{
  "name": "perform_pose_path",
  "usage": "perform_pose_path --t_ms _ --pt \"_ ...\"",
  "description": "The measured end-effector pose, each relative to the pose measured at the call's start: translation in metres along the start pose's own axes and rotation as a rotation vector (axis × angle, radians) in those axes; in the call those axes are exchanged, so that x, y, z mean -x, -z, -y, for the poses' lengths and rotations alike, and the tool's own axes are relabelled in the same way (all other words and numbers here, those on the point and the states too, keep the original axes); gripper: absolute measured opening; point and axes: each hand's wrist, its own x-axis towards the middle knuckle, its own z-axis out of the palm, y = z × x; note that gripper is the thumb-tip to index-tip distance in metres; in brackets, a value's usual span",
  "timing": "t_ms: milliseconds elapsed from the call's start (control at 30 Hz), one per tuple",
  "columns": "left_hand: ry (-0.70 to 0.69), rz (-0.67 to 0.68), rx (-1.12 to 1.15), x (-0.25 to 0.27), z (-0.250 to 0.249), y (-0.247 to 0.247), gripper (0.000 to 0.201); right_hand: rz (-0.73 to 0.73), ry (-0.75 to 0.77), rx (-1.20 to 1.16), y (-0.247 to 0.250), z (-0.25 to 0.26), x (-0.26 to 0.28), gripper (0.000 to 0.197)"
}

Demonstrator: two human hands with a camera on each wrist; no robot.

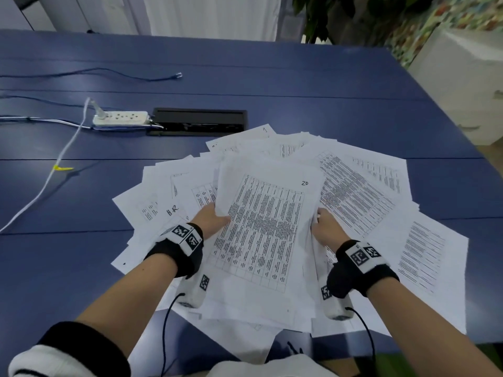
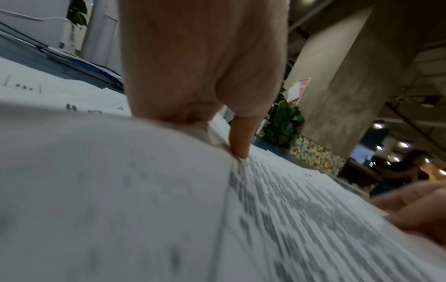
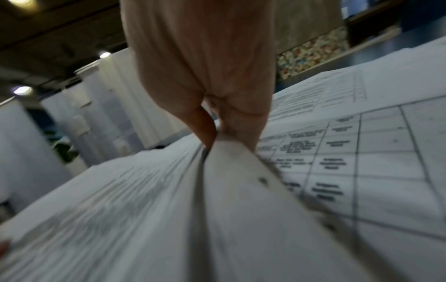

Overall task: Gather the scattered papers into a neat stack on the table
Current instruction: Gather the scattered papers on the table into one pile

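A loose fan of printed white papers (image 1: pixel 362 191) covers the near right part of the blue table (image 1: pixel 299 85). On top lies a bundle of sheets (image 1: pixel 266 227) with a table printed on it and "20" written at its corner. My left hand (image 1: pixel 211 219) grips the bundle's left edge, thumb on top. In the left wrist view the left hand's thumb (image 2: pixel 239 137) presses the sheet (image 2: pixel 120 190). My right hand (image 1: pixel 322 227) pinches the bundle's right edge. The right wrist view shows the right hand's fingers (image 3: pixel 243 122) clamping several sheets (image 3: pixel 229 190) together.
A white power strip (image 1: pixel 121 118) with cables lies at the left beside a black cable hatch (image 1: pixel 198 121) set in the table. A thin blue cable (image 1: pixel 109 73) runs further back. Some sheets overhang the table's near edge. A plant and a white cabinet (image 1: pixel 462 85) stand beyond the right corner.
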Motion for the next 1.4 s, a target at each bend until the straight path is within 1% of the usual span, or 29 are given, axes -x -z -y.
perform_pose_path --t_ms 67,133,200,300,367,467,500,567,633,700,767,833,933,1000,1067,1133,1167,1200,1233,1267,1333,1400 --pt "-0.015 -0.001 -0.005 -0.003 0.001 0.004 0.050 -0.059 -0.027 -0.055 0.008 0.000 -0.004 0.024" --pt "-0.033 -0.068 -0.001 -0.007 0.005 0.008 0.050 -0.143 -0.074 -0.095 0.016 -0.005 -0.013 0.033" --pt "-0.049 -0.094 -0.034 -0.007 0.008 0.008 0.052 -0.119 -0.065 -0.060 0.013 -0.006 -0.013 0.034" --pt "-0.071 -0.040 -0.018 -0.005 0.008 -0.001 0.050 -0.066 -0.031 0.016 -0.002 -0.006 -0.005 0.029" --pt "-0.091 -0.027 0.011 -0.005 0.007 -0.004 0.048 -0.040 -0.022 -0.017 -0.006 -0.004 -0.003 0.027" --pt "-0.129 -0.090 -0.004 -0.005 0.009 -0.003 0.046 -0.080 -0.018 -0.111 -0.001 -0.003 -0.008 0.026" --pt "-0.139 -0.102 -0.021 -0.003 0.008 -0.003 0.047 -0.066 -0.017 -0.101 0.001 -0.001 -0.008 0.027" --pt "-0.163 -0.085 -0.041 -0.001 0.009 -0.006 0.049 0.014 0.009 -0.013 -0.002 0.000 -0.006 0.029" --pt "-0.181 -0.043 0.000 -0.001 0.011 -0.006 0.050 0.077 0.032 0.040 -0.006 -0.003 -0.006 0.035" --pt "-0.175 -0.016 0.097 -0.001 0.012 -0.003 0.048 0.039 0.041 0.026 -0.007 -0.004 -0.004 0.041" --pt "-0.146 0.029 0.170 0.000 0.012 -0.002 0.046 0.002 0.045 0.014 -0.009 -0.005 -0.001 0.042" --pt "-0.122 0.051 0.179 0.001 0.010 -0.006 0.043 0.009 0.063 0.043 -0.012 -0.005 0.000 0.040" --pt "-0.133 -0.003 0.107 0.002 0.006 -0.008 0.037 0.040 0.080 0.018 -0.012 -0.005 -0.002 0.039" --pt "-0.149 -0.046 0.107 0.003 0.004 0.000 0.037 0.061 0.106 -0.008 -0.008 -0.007 -0.005 0.036" --pt "-0.150 -0.074 0.148 0.003 0.005 0.008 0.036 0.008 0.161 0.065 0.001 -0.010 -0.008 0.033" --pt "-0.132 -0.117 0.202 0.004 0.005 0.015 0.040 -0.111 0.208 0.286 0.016 -0.016 -0.019 0.038" --pt "-0.113 -0.138 0.235 0.004 0.005 0.018 0.042 -0.145 0.200 0.420 0.025 -0.019 -0.024 0.044" --pt "-0.093 -0.155 0.276 0.003 0.006 0.020 0.044 -0.145 0.174 0.539 0.033 -0.021 -0.029 0.050" --pt "-0.079 -0.169 0.308 0.002 0.008 0.021 0.045 -0.113 0.132 0.619 0.039 -0.024 -0.033 0.055" --pt "-0.066 -0.174 0.337 -0.001 0.010 0.021 0.044 -0.074 0.097 0.659 0.044 -0.025 -0.035 0.058" --pt "-0.041 -0.181 0.388 -0.004 0.011 0.019 0.043 -0.021 0.077 0.665 0.043 -0.026 -0.037 0.056" --pt "-0.008 -0.178 0.455 -0.007 0.011 0.011 0.043 -0.006 0.109 0.649 0.036 -0.020 -0.032 0.050"
